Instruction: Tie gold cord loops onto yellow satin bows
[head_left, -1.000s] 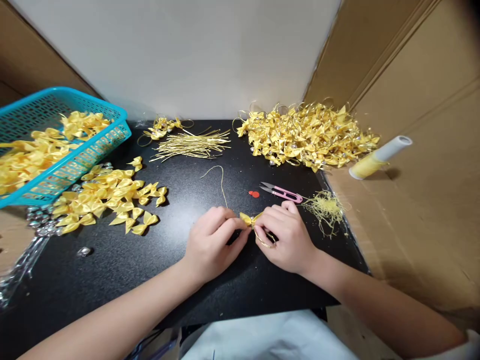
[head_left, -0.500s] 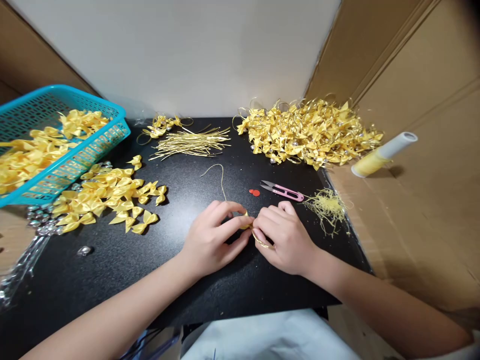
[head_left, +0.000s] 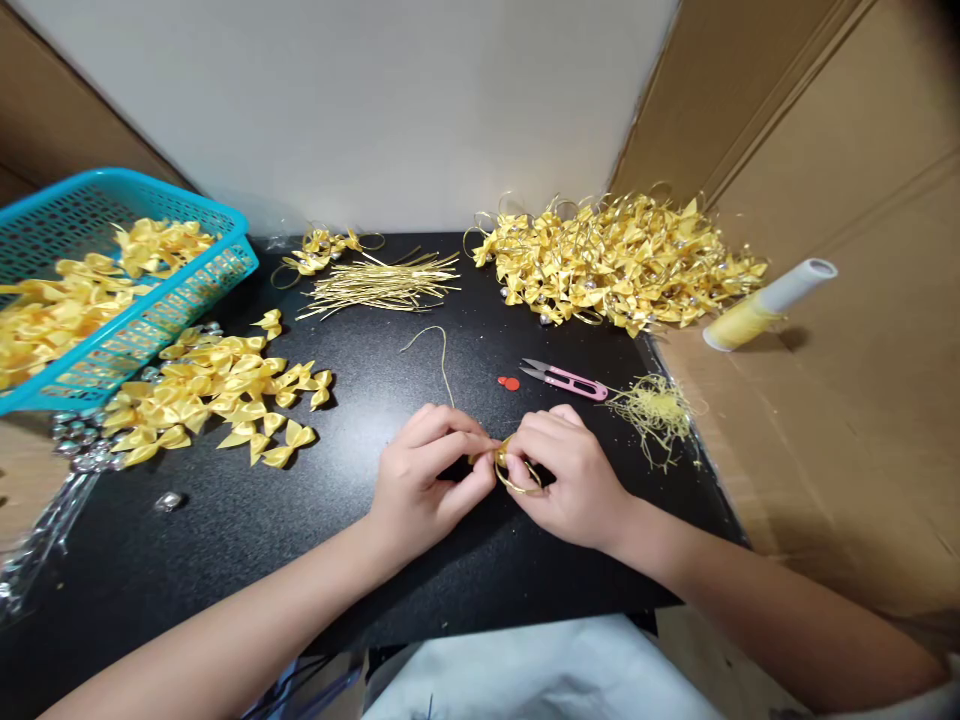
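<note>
Both hands meet low over the black tabletop (head_left: 247, 530). My left hand (head_left: 424, 480) pinches a small yellow ribbon bow (head_left: 496, 458), which is mostly hidden behind the fingertips. My right hand (head_left: 566, 475) is closed on the gold cord loop (head_left: 517, 483) that curls under the bow. The cord's free end (head_left: 439, 350) trails away across the table toward the back.
A teal basket (head_left: 161, 295) of yellow bows stands at the left, with loose bows (head_left: 214, 395) beside it. Cut gold cords (head_left: 379, 285) lie at the back, finished bows (head_left: 619, 262) back right. Pink snips (head_left: 566, 379), thread scraps (head_left: 656, 410), a yellow thread spool (head_left: 765, 305) and cardboard walls are right.
The bow, plainly visible between the hands a second ago, is now tucked behind the fingertips. The cord loop has shifted left under it and both hands have closed in slightly.
</note>
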